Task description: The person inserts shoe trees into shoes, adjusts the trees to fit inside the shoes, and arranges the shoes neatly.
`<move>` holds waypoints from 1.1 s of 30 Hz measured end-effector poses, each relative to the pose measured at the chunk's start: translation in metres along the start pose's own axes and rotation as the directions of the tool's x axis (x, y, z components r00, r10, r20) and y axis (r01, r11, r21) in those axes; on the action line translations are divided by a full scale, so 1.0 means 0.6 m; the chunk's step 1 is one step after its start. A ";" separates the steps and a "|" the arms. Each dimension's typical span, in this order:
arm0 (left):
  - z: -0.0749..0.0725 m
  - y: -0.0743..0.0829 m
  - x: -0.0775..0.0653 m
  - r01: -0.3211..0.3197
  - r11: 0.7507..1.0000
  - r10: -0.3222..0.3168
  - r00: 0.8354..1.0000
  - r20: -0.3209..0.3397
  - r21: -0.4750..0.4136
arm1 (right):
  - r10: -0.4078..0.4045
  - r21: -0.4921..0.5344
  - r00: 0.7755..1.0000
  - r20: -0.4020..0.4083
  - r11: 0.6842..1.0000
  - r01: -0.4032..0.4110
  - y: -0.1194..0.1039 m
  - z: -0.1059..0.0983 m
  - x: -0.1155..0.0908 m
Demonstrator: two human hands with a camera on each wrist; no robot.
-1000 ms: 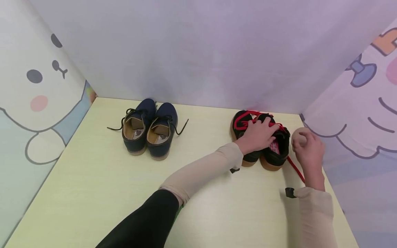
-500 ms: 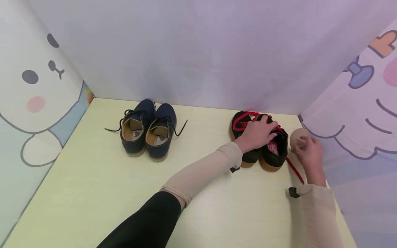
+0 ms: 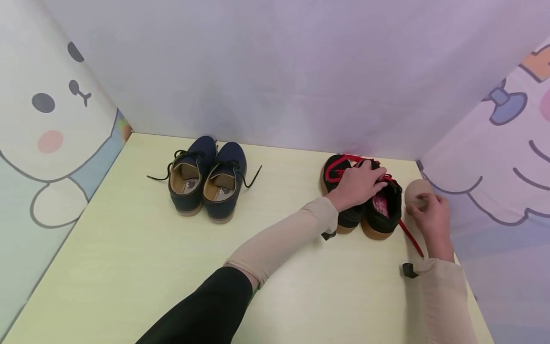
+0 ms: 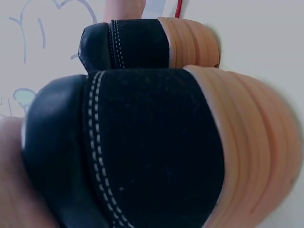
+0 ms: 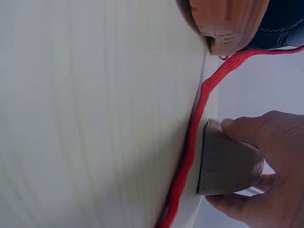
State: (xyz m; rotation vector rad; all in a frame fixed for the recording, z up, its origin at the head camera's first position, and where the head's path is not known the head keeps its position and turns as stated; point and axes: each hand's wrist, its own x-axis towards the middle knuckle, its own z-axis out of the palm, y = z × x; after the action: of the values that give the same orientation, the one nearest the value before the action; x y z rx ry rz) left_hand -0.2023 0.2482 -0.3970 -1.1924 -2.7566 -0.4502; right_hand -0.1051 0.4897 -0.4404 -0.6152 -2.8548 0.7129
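In the head view a pair of black sneakers (image 3: 382, 219) with red laces stands side by side at the back right. My left hand (image 3: 355, 184) lies over their laced tops, fingers bent and gripping the right-hand sneaker near its opening. Both heels fill the left wrist view, with tan soles (image 4: 256, 142); only an edge of the hand (image 4: 16, 175) shows there. Just right of the pair, my right hand (image 5: 273, 166) pinches a beige dome-shaped piece (image 5: 225, 161) between thumb and fingers. Its flat side faces the tabletop. What this piece is, I cannot tell.
Dark blue lace-up shoes (image 3: 223, 186) stand together at the back left, lace ends sticking out. A loose red lace (image 5: 190, 142) trails across the pale table (image 3: 150, 258) near the right hand. Printed cloth walls (image 3: 275, 71) border the back and sides.
My right hand has moved slightly down toward the table's near side, with the beige piece at its fingers. The left hand and both pairs of shoes stay put.
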 end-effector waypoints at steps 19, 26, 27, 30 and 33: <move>-0.001 -0.002 -0.001 -0.014 0.998 0.015 1.000 0.014 -0.066 | -0.035 0.019 0.997 -0.068 0.999 0.037 0.010 -0.004 -0.044; -0.004 -0.001 0.000 0.008 0.996 -0.005 0.999 0.035 -0.084 | -0.026 -0.005 0.998 -0.063 1.000 0.026 0.004 -0.011 -0.059; -0.004 -0.001 0.000 0.008 0.996 -0.005 0.999 0.036 -0.084 | -0.025 -0.008 0.997 -0.067 1.000 0.024 0.002 -0.012 -0.062; -0.004 -0.001 0.001 0.003 0.996 0.000 1.000 0.031 -0.089 | -0.028 -0.014 0.996 -0.089 1.000 0.027 -0.003 -0.017 -0.069; -0.005 -0.001 0.003 0.004 0.996 -0.002 1.000 0.029 -0.091 | -0.042 -0.020 0.992 -0.120 0.999 0.040 -0.011 -0.022 -0.077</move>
State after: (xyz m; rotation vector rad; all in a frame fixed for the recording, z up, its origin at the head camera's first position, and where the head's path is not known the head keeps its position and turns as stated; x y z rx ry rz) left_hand -0.2040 0.2479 -0.3938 -1.2238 -2.7903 -0.5695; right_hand -0.0628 0.4706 -0.4273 -0.5794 -2.7572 0.6227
